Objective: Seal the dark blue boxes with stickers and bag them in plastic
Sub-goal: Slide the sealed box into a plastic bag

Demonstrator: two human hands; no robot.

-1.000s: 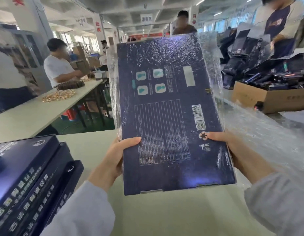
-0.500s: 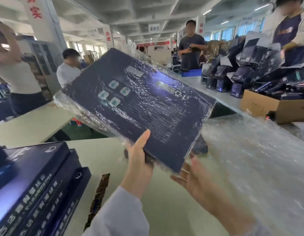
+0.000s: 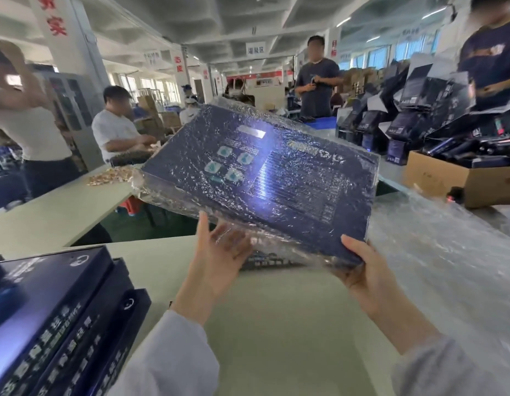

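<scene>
Above both hands, over the table (image 3: 276,332), the dark blue box (image 3: 276,178) hangs tilted inside its plastic bag (image 3: 145,192). The right hand (image 3: 359,270) pinches the near corner, thumb on top. The left hand (image 3: 219,258) lies flat and open under the near edge. With slick film and a one-corner hold, the box could slide off leftward.

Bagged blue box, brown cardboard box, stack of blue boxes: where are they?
bagged blue box (image 3: 291,190), head view, middle of its printed face.
brown cardboard box (image 3: 436,175), head view, its front wall.
stack of blue boxes (image 3: 54,298), head view, top box's lid.
</scene>
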